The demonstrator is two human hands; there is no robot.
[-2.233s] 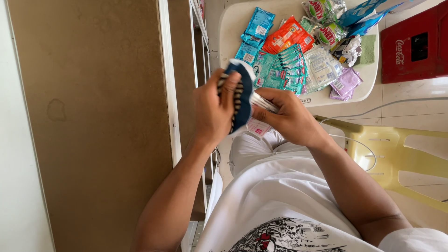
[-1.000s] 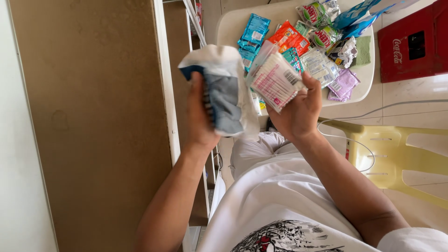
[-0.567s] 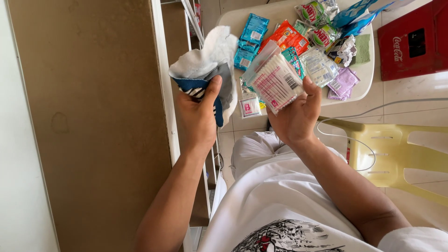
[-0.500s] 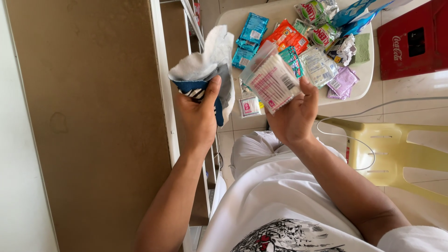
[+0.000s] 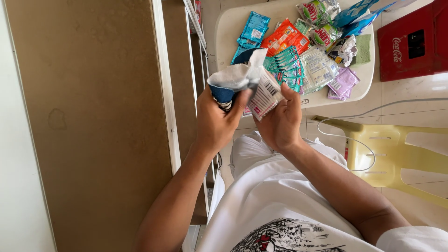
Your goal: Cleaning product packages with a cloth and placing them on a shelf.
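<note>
Above our lap, our left hand [image 5: 215,122] has its grip clamped on a crumpled white-and-blue pouch [image 5: 233,79]; our right hand [image 5: 280,122] pinches flat glossy striped sachets [image 5: 265,94] touching it. Behind them, shiny foil packets [image 5: 285,38] cover the white rounded surface [image 5: 224,28].

Bright, even daylight fills the view, seemingly from the right, where glare washes out the floor tiles [image 5: 410,88]. Shadows are soft. The hands and the table [image 5: 224,28] look sharp; the picture is turned sideways, with mild stretching at the edges.
</note>
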